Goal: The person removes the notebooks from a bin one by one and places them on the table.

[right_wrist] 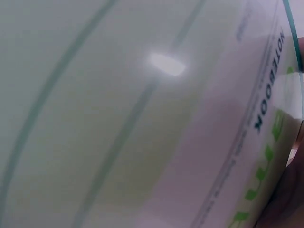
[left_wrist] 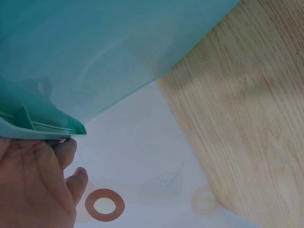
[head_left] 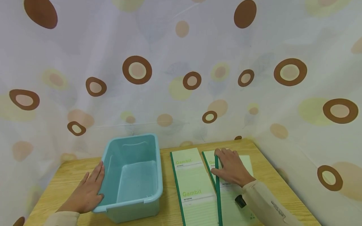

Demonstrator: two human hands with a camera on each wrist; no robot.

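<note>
My left hand [head_left: 87, 191] lies with straight fingers along the left rim of a light blue plastic basin [head_left: 133, 213]. In the left wrist view, the fingers [left_wrist: 66, 152] touch the underside of its rim. My right hand [head_left: 230, 166] grips a pale green notebook [head_left: 227, 204] near the upper end of its dark green spine. Its cover [right_wrist: 190, 95] fills the right wrist view, curved and glossy, with printed lettering. Beneath and behind that hand lies another pale green notebook [head_left: 209, 155], partly hidden.
Left of the right hand, "Gambit" notebooks [head_left: 198, 204] lie overlapping in a column beside the basin. The wooden table [head_left: 167, 188] meets a white curtain [head_left: 169, 103] with brown ring patterns at its back and right. A dark object [head_left: 240, 201] shows under the right wrist.
</note>
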